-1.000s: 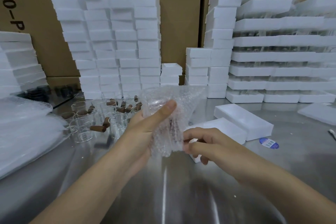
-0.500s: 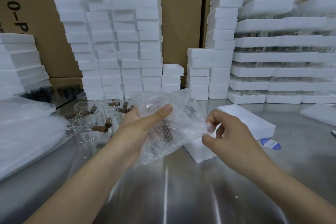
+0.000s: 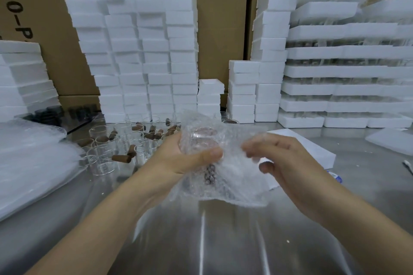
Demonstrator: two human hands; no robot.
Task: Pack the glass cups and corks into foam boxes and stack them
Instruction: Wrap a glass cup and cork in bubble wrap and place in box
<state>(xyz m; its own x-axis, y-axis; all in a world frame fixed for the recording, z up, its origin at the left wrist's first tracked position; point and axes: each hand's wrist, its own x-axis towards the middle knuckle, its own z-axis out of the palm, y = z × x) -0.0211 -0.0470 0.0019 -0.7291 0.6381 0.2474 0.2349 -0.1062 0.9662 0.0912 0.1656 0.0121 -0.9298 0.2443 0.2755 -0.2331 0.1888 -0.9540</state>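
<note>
My left hand (image 3: 178,156) grips a glass cup (image 3: 200,138) wrapped in a sheet of bubble wrap (image 3: 225,176), thumb pressed across the front. A dark cork shows through the wrap below the thumb. My right hand (image 3: 283,163) is beside the wrap's right edge, blurred, fingers curled near it; whether it holds the wrap I cannot tell. Several bare glass cups (image 3: 100,161) and brown corks (image 3: 120,158) stand on the steel table to the left. An open foam box (image 3: 312,152) lies behind my right hand.
Tall stacks of white foam boxes (image 3: 143,51) line the back, with packed trays (image 3: 346,73) at right and cardboard cartons behind. A pile of bubble wrap sheets (image 3: 29,163) lies at left. A foam lid (image 3: 391,140) lies far right on the steel table (image 3: 212,241).
The wrapped cup has turned in my left hand and the sheet has swung down and right. My right hand moved up from the wrap's lower edge to its right side.
</note>
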